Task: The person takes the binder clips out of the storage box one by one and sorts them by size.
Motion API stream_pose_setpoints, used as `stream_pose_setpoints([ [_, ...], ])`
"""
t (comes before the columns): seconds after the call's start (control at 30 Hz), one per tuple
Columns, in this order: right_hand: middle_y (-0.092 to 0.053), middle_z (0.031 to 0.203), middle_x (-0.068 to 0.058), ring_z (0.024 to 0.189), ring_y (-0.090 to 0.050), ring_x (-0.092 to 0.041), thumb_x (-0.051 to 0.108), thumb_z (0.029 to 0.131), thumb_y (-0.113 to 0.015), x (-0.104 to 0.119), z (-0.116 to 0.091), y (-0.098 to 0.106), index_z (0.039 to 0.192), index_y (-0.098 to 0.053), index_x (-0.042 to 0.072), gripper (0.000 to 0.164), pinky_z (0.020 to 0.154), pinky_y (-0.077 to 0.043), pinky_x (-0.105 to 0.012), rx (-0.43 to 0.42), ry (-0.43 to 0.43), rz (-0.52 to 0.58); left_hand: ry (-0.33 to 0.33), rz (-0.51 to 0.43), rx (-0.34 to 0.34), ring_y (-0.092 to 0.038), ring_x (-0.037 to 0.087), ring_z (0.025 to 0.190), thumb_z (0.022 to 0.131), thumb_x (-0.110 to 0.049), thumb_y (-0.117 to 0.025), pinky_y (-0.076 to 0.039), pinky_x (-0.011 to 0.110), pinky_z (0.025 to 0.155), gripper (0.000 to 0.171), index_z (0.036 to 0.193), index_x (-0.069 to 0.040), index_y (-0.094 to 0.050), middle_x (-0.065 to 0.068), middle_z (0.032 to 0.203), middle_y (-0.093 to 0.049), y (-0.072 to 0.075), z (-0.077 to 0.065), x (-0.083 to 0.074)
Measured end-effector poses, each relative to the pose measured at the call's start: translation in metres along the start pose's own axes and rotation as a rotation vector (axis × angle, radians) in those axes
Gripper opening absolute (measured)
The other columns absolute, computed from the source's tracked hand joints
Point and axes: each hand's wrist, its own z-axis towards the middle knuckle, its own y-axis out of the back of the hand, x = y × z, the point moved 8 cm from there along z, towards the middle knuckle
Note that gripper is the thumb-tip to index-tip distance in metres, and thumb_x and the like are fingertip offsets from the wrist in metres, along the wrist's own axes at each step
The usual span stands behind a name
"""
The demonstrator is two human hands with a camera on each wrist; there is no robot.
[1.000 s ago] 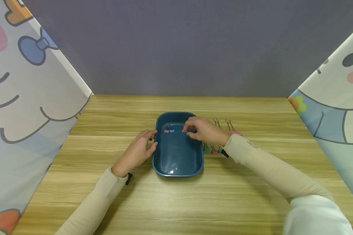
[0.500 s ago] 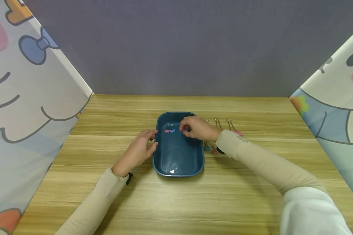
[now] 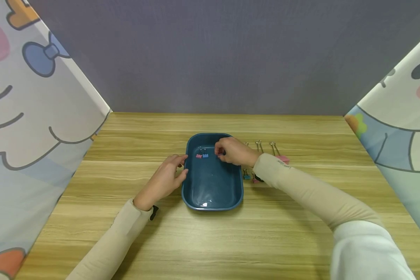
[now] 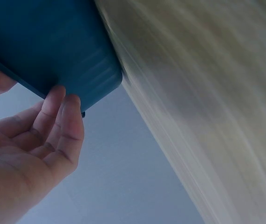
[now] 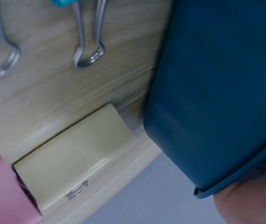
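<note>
A deep dark blue plastic tray (image 3: 211,190) stands on the wooden table. Inside it, toward the back, lie a small pink binder clip (image 3: 198,156) and a small blue binder clip (image 3: 205,156), side by side. My right hand (image 3: 233,151) reaches over the tray's right rim, thumb and forefinger pinching another small pink binder clip (image 3: 219,154), mostly hidden by the fingers. In the right wrist view the tray wall hides most of that hand (image 5: 247,200). My left hand (image 3: 163,179) rests its fingertips against the tray's left side; in the left wrist view its fingers (image 4: 71,123) are lightly bent.
Right of the tray are a small teal binder clip (image 3: 246,176), a small pink one (image 3: 255,180) and a large pink binder clip (image 3: 283,159), partly under my right forearm. A large yellow binder clip (image 5: 77,154) shows in the right wrist view. A grey panel (image 3: 224,58) stands behind the table.
My right hand has shifted slightly left and back to the right within the tray, its fingers closing over the pink binder clip. The left hand stays at the tray's side.
</note>
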Motion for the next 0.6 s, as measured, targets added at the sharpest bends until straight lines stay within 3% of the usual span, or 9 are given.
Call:
stream_pose_setpoints([
  [0.6,-0.062,0.083,-0.004,0.078,-0.054,-0.019,0.005,0.082,-0.065,0.0045,0.0012,-0.004,0.085,-0.069,0.008,0.006,0.072,-0.047,-0.035,-0.01,-0.056,-0.16,0.0,-0.001,0.003,-0.051,0.026,0.093,0.09,-0.009,-0.062,-0.047,0.036,0.075,0.045,0.13,0.007,-0.05,0.012,0.104,-0.057,-0.0001,-0.0008,-0.0017],
])
